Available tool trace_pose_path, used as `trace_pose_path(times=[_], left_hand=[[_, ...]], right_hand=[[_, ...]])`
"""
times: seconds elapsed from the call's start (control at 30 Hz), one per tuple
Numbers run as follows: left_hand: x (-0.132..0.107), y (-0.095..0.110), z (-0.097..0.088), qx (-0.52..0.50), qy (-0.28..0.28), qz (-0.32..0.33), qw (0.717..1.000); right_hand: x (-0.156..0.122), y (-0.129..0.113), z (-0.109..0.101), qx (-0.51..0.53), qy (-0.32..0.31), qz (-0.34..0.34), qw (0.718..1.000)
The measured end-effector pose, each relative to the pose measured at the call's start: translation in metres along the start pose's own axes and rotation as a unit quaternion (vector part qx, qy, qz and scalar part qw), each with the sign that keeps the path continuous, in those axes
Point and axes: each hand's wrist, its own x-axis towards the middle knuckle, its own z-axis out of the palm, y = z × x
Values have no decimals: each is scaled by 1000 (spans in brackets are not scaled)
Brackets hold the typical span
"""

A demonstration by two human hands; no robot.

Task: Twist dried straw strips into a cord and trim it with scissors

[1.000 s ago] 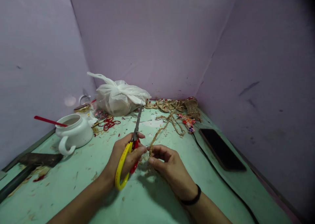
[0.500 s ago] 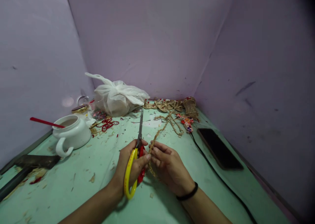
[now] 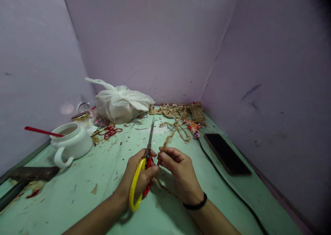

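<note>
My left hand [image 3: 141, 173] is closed around a pair of scissors [image 3: 136, 186] with one yellow and one red handle. The blades point away from me and lie together. Between the thumb and fingers of my right hand [image 3: 179, 171] is pinched a braided jute cord [image 3: 168, 137]. From there the cord runs forward over the table to looser strands [image 3: 178, 124], and its other end trails below my hands. My left thumb is close to the cord; whether it touches it is hard to tell. A black band circles my right wrist.
On the left stand a white pot [image 3: 73, 140] with a red stick and a dark hammer-like tool [image 3: 31, 174]. A white plastic bag [image 3: 121, 102], red thread [image 3: 110, 131] and a jute roll [image 3: 197, 112] lie at the back. A phone [image 3: 227, 154] and black cable [image 3: 222, 176] are right.
My right fingers have moved slightly up along the cord, and its lower end now swings out to the right. The view has shifted a little. The scissors stay in my left hand.
</note>
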Motion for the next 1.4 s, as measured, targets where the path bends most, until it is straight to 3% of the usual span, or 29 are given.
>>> trace_pose_path(times=[0.1, 0.23, 0.37, 0.53, 0.67, 0.83, 1.0, 1.1, 1.2, 1.4], left_hand=[[-1, 0, -13, 172, -6, 95, 980], [1, -2, -34, 416, 30, 222, 882], [7, -12, -40, 532, 34, 250, 808], [9, -18, -35, 586, 48, 262, 765], [9, -17, -35, 594, 54, 266, 757], [8, -17, -37, 586, 44, 257, 767], [5, -14, -35, 542, 29, 242, 804], [4, -9, -36, 491, 28, 248, 835], [4, -5, -40, 467, 32, 247, 848], [11, -10, -44, 517, 52, 262, 813]], right_hand=[[1, -1, -1, -13, 30, -17, 999], [0, -3, -1, -45, 37, -29, 998], [-3, -6, 1, -83, 19, -49, 995], [-4, -8, 3, -117, 20, -57, 991], [-5, -10, 3, -132, 2, -79, 988], [-7, -12, 2, -171, -26, -108, 979], [-5, -9, 1, -148, -27, -104, 983], [-3, -7, 0, -85, 11, -83, 993], [-1, -6, -1, -58, 48, -71, 995], [1, -1, -5, -128, 49, -93, 986]])
